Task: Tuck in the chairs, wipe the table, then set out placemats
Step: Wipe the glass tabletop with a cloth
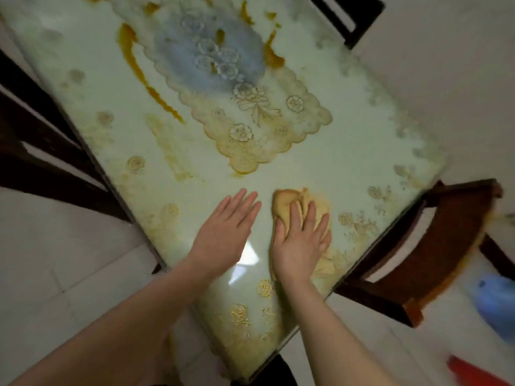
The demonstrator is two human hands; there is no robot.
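Wiping the near end of the counter (348,151) with a tan cloth (287,201)
Head view: presses the cloth flat under a spread right hand (299,240) at 5 o'clock, palm down, likely for even pressure; keeps the left hand (223,232) straight-fingered, on or just over bare counter beside it at 6 o'clock, probably bracing. Orange streaks (133,59) unwiped toward 11 o'clock, beside a lace mat (250,112) at centre. Chairs drawn close at 9 (41,151), 1 (354,15) and 4 o'clock (434,246), none blocking the reach

The flat bench (348,151) gives free passage across its middle and far end. The left chair (41,151), right chair (434,260) and far chair (359,20) stand at its edges, obstructing approach there.
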